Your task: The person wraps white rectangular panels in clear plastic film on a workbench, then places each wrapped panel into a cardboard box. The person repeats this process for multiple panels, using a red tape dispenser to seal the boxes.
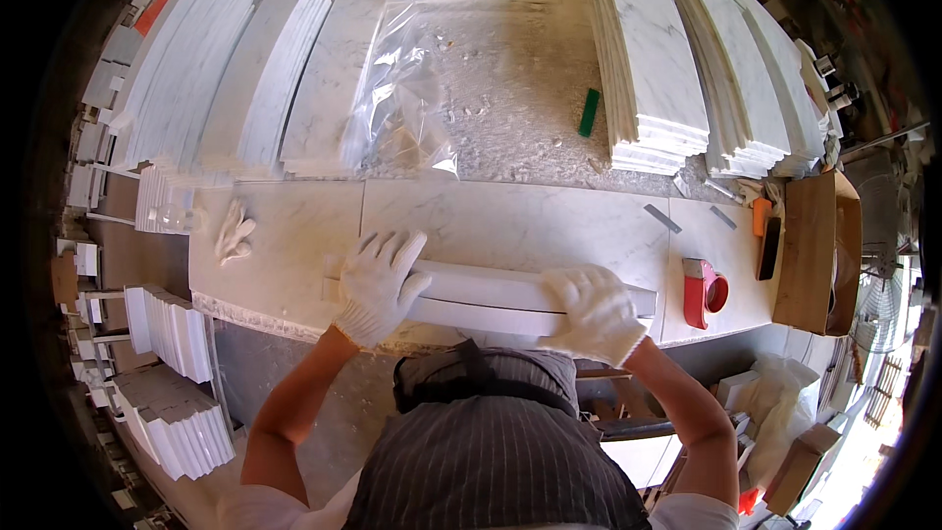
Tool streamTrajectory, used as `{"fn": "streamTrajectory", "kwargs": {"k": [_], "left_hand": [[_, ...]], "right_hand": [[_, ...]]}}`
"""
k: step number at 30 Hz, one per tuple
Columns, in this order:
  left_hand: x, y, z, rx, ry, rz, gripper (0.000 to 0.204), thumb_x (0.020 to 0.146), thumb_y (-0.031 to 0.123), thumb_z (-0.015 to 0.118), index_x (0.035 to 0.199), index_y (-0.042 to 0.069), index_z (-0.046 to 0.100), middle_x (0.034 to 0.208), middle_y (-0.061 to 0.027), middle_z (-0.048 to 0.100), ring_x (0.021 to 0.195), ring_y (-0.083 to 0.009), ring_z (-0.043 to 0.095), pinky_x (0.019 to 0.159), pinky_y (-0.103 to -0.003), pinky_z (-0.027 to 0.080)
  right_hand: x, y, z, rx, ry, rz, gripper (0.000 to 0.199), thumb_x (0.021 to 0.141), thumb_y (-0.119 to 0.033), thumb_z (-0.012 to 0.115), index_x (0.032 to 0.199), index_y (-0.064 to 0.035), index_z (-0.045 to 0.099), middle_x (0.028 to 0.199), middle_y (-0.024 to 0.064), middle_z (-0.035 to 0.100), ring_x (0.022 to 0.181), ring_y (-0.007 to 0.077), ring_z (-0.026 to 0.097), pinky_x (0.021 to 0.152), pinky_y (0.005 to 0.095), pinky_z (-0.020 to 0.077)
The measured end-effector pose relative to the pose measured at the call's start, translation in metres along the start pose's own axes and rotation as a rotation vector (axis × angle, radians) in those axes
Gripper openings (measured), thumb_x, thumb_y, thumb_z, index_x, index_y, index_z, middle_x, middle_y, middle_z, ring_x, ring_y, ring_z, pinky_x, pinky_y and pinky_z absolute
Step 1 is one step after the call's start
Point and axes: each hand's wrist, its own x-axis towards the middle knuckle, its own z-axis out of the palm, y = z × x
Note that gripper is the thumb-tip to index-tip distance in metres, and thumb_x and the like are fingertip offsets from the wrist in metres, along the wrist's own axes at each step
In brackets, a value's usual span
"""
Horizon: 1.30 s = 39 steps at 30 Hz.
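A long, narrow white box (481,288) with a dark seam along it lies crosswise near the front edge of the marble-topped bench (481,226). My left hand (378,285), in a white knit glove, rests at the box's left end. Its fingers are stretched out and the thumb stands apart. At the right end, my right hand (597,309), gloved alike, lies over the box with its fingers bent around it. What the undersides of both hands touch is hidden.
A red tape dispenser (704,292), an open cardboard box (819,255) and a black-and-orange tool (768,240) stand right. A spare white glove (235,233) lies left. Beyond are clear plastic film (407,98), a green block (589,113) and stacked marble slabs (653,69).
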Motion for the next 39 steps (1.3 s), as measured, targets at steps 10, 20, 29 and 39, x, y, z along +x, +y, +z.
{"fn": "streamTrajectory", "kwargs": {"k": [10,20,29,39], "left_hand": [[0.002,0.007,-0.014,0.031,-0.252,0.216,0.105,0.069,0.065,0.075,0.148,0.004,0.042,0.133,-0.0146,0.057,0.116,-0.0314,0.054,0.101,-0.046,0.04],[0.001,0.005,-0.007,0.112,-0.363,0.162,0.111,0.071,0.07,0.073,0.154,0.007,0.034,0.122,-0.0098,0.061,0.109,-0.0266,0.057,0.094,-0.044,0.042],[0.004,0.009,-0.016,0.121,-0.425,0.12,0.113,0.072,0.073,0.071,0.155,0.008,0.031,0.123,-0.0096,0.061,0.111,-0.025,0.057,0.095,-0.042,0.042],[0.0,0.008,-0.016,0.141,-0.331,0.138,0.105,0.072,0.066,0.074,0.152,0.008,0.037,0.115,-0.0068,0.064,0.105,-0.0226,0.061,0.093,-0.038,0.044]], "right_hand": [[-0.058,0.05,0.008,-0.027,0.221,0.019,0.086,0.056,-0.046,0.092,0.124,-0.0076,0.056,0.114,0.0098,0.063,0.1,0.0304,0.063,0.089,0.0458,0.0473],[-0.117,0.133,0.051,0.504,0.761,0.658,0.082,0.095,-0.035,0.067,0.155,0.0011,0.026,0.149,0.0247,0.045,0.139,0.035,0.043,0.115,0.0463,0.0323],[-0.219,0.208,0.12,-0.132,0.22,1.064,0.069,0.08,-0.029,0.077,0.136,0.0006,0.05,0.133,0.0252,0.054,0.123,0.0421,0.052,0.108,0.0455,0.0396],[-0.07,0.05,-0.048,1.361,0.539,0.43,0.075,0.078,-0.025,0.081,0.138,0.0014,0.046,0.109,0.0095,0.064,0.093,0.0186,0.063,0.082,0.0334,0.0543]]}}
